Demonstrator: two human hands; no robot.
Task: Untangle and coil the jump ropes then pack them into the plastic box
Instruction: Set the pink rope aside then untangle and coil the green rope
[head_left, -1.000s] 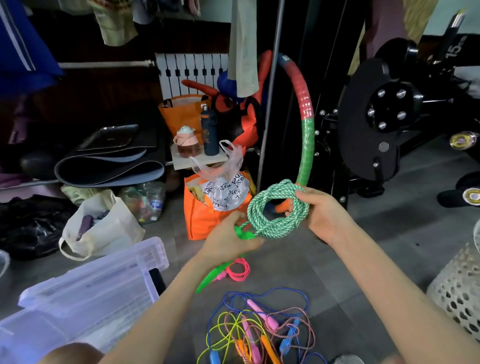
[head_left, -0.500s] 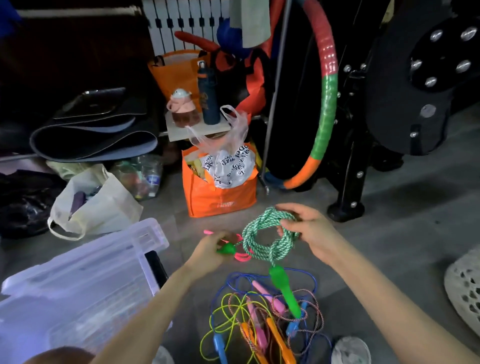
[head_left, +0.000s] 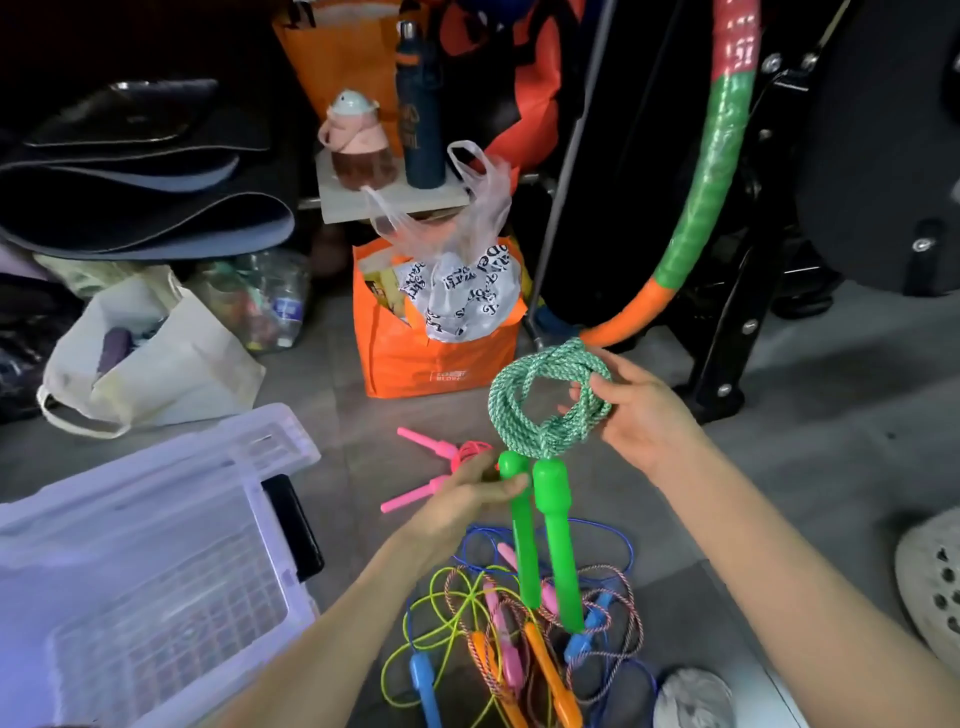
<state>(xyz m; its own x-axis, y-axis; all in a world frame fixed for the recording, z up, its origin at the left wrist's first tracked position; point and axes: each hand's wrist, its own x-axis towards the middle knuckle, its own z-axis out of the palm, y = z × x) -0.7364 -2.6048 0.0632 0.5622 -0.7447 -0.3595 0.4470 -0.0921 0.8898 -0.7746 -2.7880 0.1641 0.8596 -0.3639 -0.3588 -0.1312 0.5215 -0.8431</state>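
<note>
Above tangled pile (head_left: 540, 660) | right hand (head_left: 644, 421): fingers grip green coil (head_left: 519, 410); left hand (head_left: 462, 499): fingers pinch green handle (head_left: 521, 535) | both handles (head_left: 558, 545) now hang paired

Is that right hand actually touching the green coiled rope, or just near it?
Touching. The head view shows the right hand gripping the green coiled rope, with its thumb over the strands and its fingers through the loop.

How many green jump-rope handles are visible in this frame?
2. Both hang from the green coil that the right hand holds: the left handle, pinched near its top by the left hand, and the right handle, dangling free beside it. More could hide in the tangle below.
</note>
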